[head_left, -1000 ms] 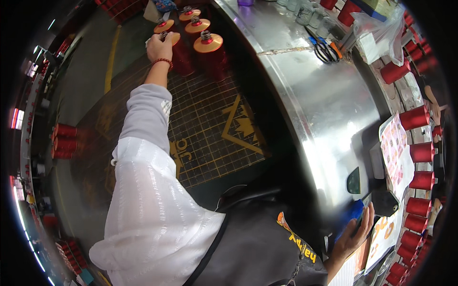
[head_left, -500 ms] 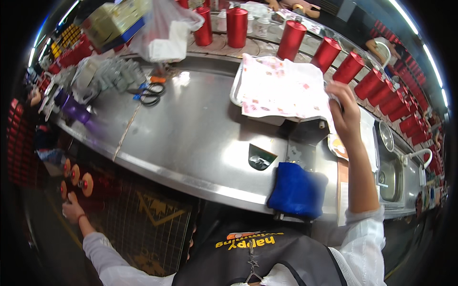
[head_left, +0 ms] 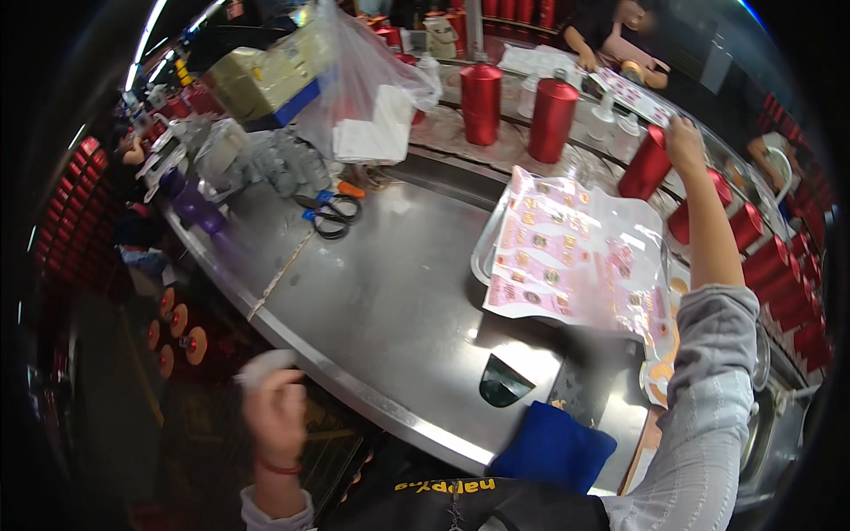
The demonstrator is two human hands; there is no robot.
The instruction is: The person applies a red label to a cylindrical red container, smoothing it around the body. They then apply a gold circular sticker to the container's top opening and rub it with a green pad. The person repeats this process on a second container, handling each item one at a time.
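Note:
My right hand (head_left: 685,146) reaches out to the far right, its fingers closed round the top of a metallic red bottle (head_left: 645,166) in the row behind the counter. Low on the left, off the counter's front edge, my left hand (head_left: 276,414) is blurred by motion; a small white thing (head_left: 267,365), too smeared to name, shows at its fingers. Between the hands, a sheet of pink printed labels (head_left: 553,257) lies over a metal tray (head_left: 483,250). More red bottles (head_left: 553,115) stand along the back, with clear plastic cups (head_left: 600,119) near them.
Scissors (head_left: 332,217) and a plastic bag (head_left: 363,62) lie on the steel counter (head_left: 390,292). A folded blue cloth (head_left: 558,447) sits at its front edge beside a dark cut-out (head_left: 505,380). Bottles with peach discs (head_left: 180,320) stand low left. A co-worker (head_left: 620,40) is across.
My right hand has moved from beside the label sheet up to a red bottle. My left hand has come away from the disc-topped bottles toward the counter, a white thing at its fingers. The view has shifted.

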